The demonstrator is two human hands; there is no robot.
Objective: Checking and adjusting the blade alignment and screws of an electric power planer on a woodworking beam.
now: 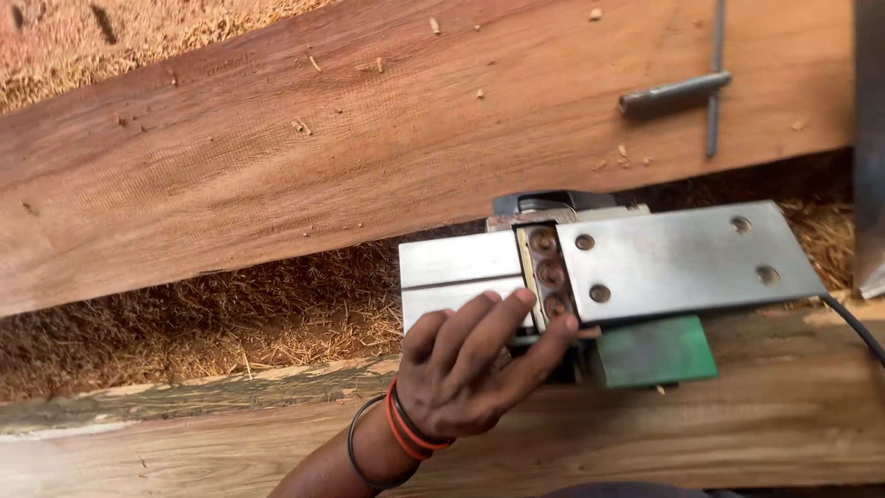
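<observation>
While its metal sole faces up, an electric planer [608, 263] lies upside down between two timbers, one hand [470, 369] on it.

Only this one hand shows, and which of the two it is I cannot tell; its fingers [502, 318] are spread and lie flat across the sole beside the cutter drum [546, 272], gripping nothing. Bangles circle the wrist. A green body part [659, 350] and a black cord [853, 323] sit to the right. A metal T-handled wrench [687, 88] rests on the far reddish plank [277, 157]; sawdust [203, 314] fills the gap, with a paler beam [737, 424] near.
</observation>
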